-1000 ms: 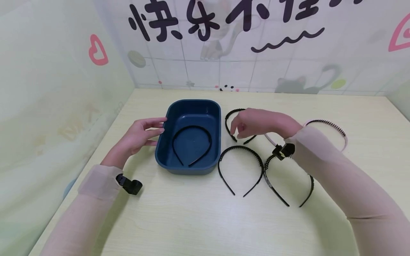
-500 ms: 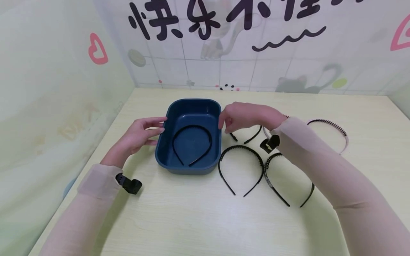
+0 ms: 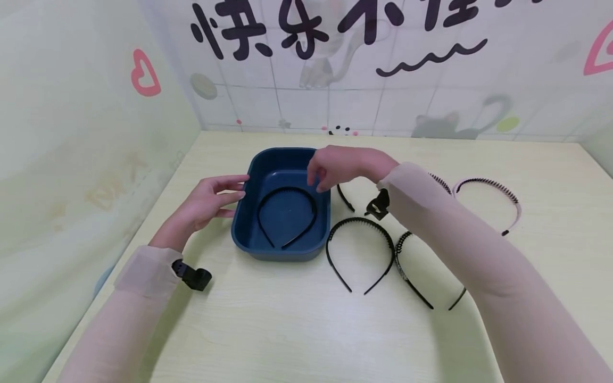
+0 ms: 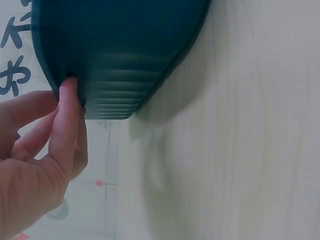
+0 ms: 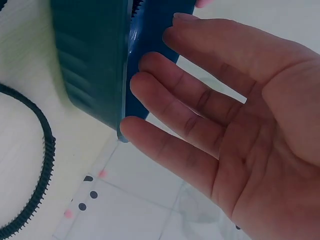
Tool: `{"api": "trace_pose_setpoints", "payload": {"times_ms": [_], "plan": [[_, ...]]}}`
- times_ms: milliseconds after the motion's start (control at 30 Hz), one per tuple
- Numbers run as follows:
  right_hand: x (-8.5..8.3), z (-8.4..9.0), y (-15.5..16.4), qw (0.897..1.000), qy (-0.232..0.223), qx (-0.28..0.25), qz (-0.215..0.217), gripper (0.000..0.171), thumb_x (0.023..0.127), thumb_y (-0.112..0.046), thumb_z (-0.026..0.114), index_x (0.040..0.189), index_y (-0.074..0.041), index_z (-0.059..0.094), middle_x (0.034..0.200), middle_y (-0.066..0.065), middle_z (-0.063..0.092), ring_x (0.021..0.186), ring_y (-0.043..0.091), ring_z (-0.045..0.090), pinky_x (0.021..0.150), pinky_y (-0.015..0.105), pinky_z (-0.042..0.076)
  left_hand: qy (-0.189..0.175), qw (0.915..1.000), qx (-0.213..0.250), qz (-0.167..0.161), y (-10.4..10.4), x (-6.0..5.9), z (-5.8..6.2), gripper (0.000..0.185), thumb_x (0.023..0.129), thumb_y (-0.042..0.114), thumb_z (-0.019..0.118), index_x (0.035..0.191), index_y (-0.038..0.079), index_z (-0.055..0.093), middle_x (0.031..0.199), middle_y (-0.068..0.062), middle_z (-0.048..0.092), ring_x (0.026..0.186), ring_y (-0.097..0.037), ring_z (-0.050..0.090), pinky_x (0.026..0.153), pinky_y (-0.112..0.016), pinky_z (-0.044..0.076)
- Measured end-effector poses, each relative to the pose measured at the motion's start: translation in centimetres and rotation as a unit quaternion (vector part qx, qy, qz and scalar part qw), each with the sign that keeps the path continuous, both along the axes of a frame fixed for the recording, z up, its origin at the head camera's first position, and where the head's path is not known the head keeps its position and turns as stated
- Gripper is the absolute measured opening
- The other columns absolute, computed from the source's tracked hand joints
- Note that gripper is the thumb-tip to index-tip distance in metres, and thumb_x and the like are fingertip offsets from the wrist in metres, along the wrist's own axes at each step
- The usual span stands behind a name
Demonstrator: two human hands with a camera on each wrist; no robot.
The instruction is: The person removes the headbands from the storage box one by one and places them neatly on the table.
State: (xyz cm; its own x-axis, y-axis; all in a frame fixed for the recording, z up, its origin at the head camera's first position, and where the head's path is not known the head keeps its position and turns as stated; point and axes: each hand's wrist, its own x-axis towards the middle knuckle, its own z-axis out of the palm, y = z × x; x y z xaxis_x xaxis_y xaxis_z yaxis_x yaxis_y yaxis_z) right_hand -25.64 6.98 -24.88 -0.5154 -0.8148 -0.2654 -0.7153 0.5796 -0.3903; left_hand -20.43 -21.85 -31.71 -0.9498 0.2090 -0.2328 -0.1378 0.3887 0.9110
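The dark blue rectangular plastic tray [image 3: 249, 213] looks smooth with a soft sheen — ribbed outside. The pale wood-grain counter [image 3: 268, 324] is matt; the thin black toothed plastic headband [image 3: 359, 223] is faintly glossy.

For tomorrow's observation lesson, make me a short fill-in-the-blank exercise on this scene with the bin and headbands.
1. The headband inside the bin is ____ in colour.
2. The left hand touches the bin's ____ side.
3. The right hand holds ____.
4. The headband farthest right is pink and ____.

Missing words: black; outer; nothing; black
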Motion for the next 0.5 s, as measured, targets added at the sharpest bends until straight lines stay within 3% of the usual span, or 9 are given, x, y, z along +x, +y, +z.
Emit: {"api": "trace_pose_setpoints", "payload": {"times_ms": [233,500], "plan": [[-0.6,0.1,-1.6,1.000,0.002,0.006,-0.002,0.023,0.086,-0.009,0.062,0.108,-0.005,0.066,0.098,0.006,0.062,0.083,0.018,0.053,0.075,0.031,0.045,-0.002,1.0000,0.008,0.001,0.0,0.0,0.0,0.048,0.093,0.015,0.055,0.139,0.010,0.042,0.126,-0.014,0.040,0.099,-0.013,0.053,0.069,-0.025,0.053],[-1.3,-0.2,-3.7,0.999,0.000,0.033,-0.012,0.027,0.085,-0.011,0.064,0.112,-0.005,0.064,0.111,0.006,0.059,0.093,0.019,0.052,0.081,0.031,0.044,-0.001,0.9999,0.011,0.003,0.0,0.0,-0.1,0.048,0.093,0.014,0.055,0.138,0.010,0.042,0.125,-0.013,0.041,0.098,-0.011,0.054,0.068,-0.025,0.053]]}}
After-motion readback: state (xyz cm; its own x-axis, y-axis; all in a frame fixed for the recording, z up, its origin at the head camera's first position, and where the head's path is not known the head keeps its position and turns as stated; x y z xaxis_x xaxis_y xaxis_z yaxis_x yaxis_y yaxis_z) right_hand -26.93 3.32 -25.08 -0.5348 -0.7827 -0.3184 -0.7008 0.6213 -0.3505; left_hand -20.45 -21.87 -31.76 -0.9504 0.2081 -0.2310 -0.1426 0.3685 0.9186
